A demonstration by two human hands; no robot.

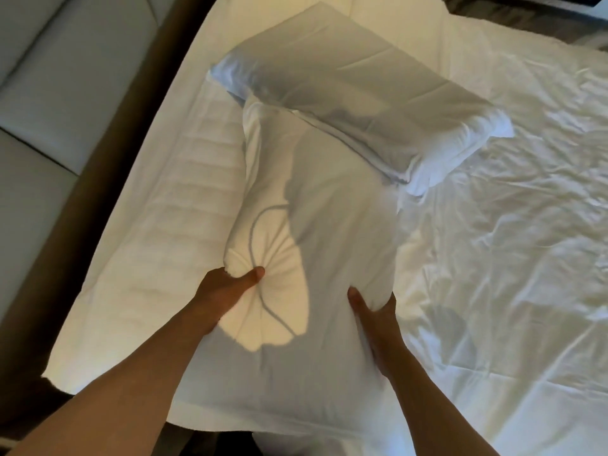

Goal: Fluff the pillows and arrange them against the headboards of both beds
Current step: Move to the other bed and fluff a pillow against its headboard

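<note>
On the near side of the bed (493,225), a white pillow (322,199) lies lengthwise, running away from the person toward a second pillow (358,103) set crosswise beyond it. The far end of the near pillow is touching, and partly tucked under, the edge of the second pillow.

Left hand (223,287): closed on the near pillow's left edge, close to its near end. The thumb presses into the top face and the fabric gathers in radiating creases around it; the fingers are hidden beneath the pillow.

Right hand (375,311): closed on the right edge of the same pillow, roughly level with the left hand. The thumb lies on the top face, and the fingers wrap the side. The pillow's width therefore sits between the two hands, and most of its length extends beyond them.

A patch of light falls on the near pillow beside the left hand; the rest is in shadow.

The sheet (513,291) to the right is wrinkled. A padded headboard (49,77) with a dark wooden frame (98,159) runs along the left. Neither pillow touches it; a strip of bedding lies between them.
</note>
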